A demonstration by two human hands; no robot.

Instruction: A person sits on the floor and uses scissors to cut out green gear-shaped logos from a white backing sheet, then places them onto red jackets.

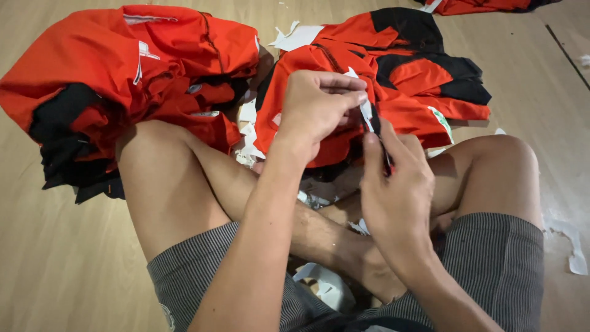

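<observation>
Both hands pinch white strip (pixel 366 114) w/ tight grip: left hand (pixel 316 107), right hand (pixel 396 184); strip's lower end hidden.

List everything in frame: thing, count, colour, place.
garment in hand: 1, red-orange and black, over the lap, centre right
white strip: 1, white, pinched between both hands
garment pile: 1 heap, count of pieces unclear, red-orange and black, on floor at left
far garment: 1, red-orange, top edge, cut off by frame
paper scraps: many, white, between the garments, in the lap and on floor at right
floor: light wood
shorts: 1, grey striped, worn
legs: 2, bare, crossed
left hand: fingertips pinching the strip against the garment
right hand: thumb up, gripping the garment edge and strip
</observation>
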